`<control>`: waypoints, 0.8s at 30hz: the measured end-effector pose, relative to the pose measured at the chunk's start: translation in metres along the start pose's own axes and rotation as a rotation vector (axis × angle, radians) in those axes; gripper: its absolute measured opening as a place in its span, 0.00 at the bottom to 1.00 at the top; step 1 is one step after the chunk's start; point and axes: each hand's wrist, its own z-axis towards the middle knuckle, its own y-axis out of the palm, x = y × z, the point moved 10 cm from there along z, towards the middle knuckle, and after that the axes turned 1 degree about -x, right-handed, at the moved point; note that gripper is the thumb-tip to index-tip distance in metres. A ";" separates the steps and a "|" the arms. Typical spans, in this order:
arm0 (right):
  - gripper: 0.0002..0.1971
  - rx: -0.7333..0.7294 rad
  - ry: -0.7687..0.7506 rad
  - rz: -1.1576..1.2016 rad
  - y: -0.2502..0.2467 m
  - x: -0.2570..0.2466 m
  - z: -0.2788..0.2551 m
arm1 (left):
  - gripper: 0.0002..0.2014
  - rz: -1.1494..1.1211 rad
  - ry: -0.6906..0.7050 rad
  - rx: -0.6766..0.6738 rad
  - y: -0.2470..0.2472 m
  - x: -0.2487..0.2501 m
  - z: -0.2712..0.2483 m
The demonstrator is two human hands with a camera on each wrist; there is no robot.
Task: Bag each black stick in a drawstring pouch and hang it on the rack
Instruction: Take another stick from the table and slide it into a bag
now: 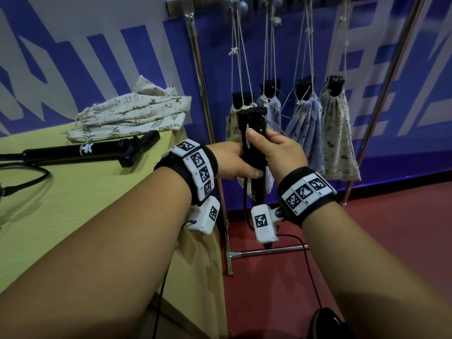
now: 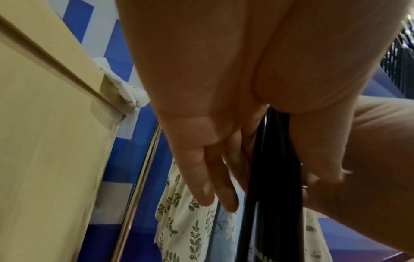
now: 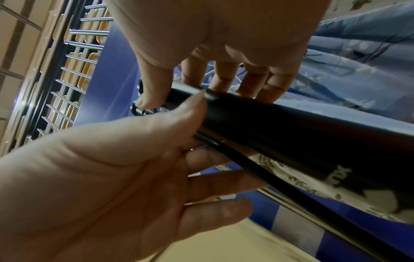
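Observation:
I hold a black stick (image 1: 253, 123) upright in front of the rack, its ribbed head on top. My left hand (image 1: 234, 165) grips the shaft from the left, thumb across the front. My right hand (image 1: 274, 148) wraps it from the right, a little higher. A thin black cord (image 1: 244, 192) dangles from the stick. In the right wrist view the stick (image 3: 291, 127) runs diagonally, the left thumb (image 3: 192, 108) pressing on it and the right fingers (image 3: 224, 76) behind it. In the left wrist view my fingers (image 2: 206, 177) lie along the stick (image 2: 277, 177). A second black stick (image 1: 93, 149) lies on the table.
A pile of printed pouches (image 1: 132, 113) sits at the back of the yellow table (image 1: 73, 204). The chrome rack's upright (image 1: 203, 81) stands at the table's right edge. Several bagged sticks hang there, including a beige pouch (image 1: 340, 133) and a blue one (image 1: 303, 123). Red floor lies below.

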 end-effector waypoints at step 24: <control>0.07 -0.230 0.222 -0.383 0.001 0.059 0.005 | 0.14 -0.243 0.009 0.640 -0.094 -0.012 -0.024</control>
